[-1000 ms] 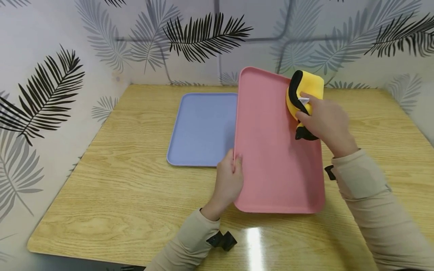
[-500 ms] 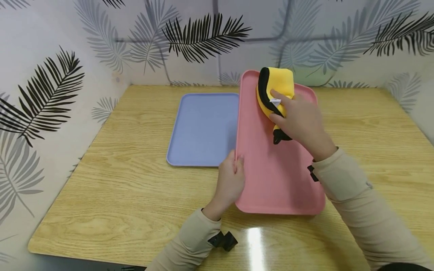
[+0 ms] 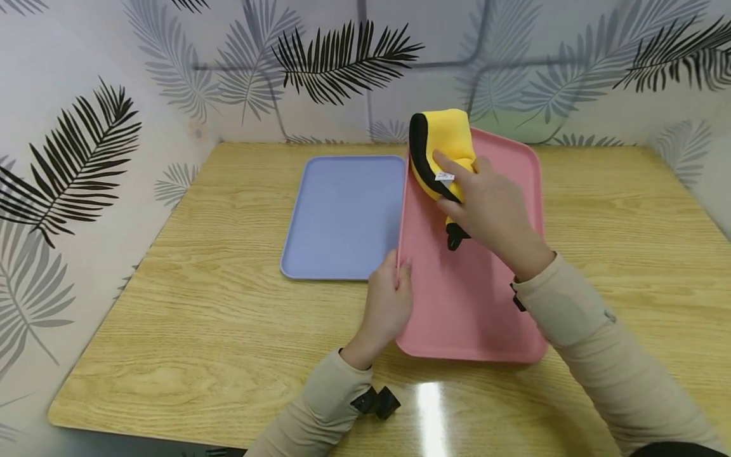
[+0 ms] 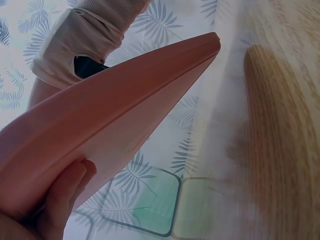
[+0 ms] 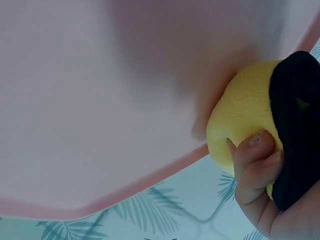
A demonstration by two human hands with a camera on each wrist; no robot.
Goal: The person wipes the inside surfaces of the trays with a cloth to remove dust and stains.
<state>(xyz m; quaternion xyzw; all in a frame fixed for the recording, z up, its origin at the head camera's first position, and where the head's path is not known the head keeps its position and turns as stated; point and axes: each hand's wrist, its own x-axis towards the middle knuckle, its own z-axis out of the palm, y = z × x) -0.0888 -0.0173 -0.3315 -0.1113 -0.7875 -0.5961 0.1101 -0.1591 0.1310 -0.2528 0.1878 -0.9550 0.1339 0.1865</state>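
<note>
My left hand (image 3: 384, 309) grips the left rim of a pink rectangular tray (image 3: 457, 298), thumb on the inner side. The tray is tilted, its left edge raised over the table. In my right hand (image 3: 491, 206) is a folded yellow cleaning cloth (image 3: 448, 133) with thick black edging, a small white tag and a black loop. The cloth lies against the tray's inner face at the far left corner. The right wrist view shows fingers curled on the cloth's yellow pile (image 5: 245, 100). From the left wrist, the tray's underside (image 4: 135, 115) is seen above the wood.
A blue tray (image 3: 342, 219) lies flat on the wooden table (image 3: 200, 304), left of the pink one and partly overlapped by it in the head view. A leaf-patterned wall (image 3: 342, 114) stands behind the table, and another along the left side.
My right hand has swept the cloth leftward across the far part of the pink tray, from its right side to its left corner. The left hand keeps its grip almost unmoved.
</note>
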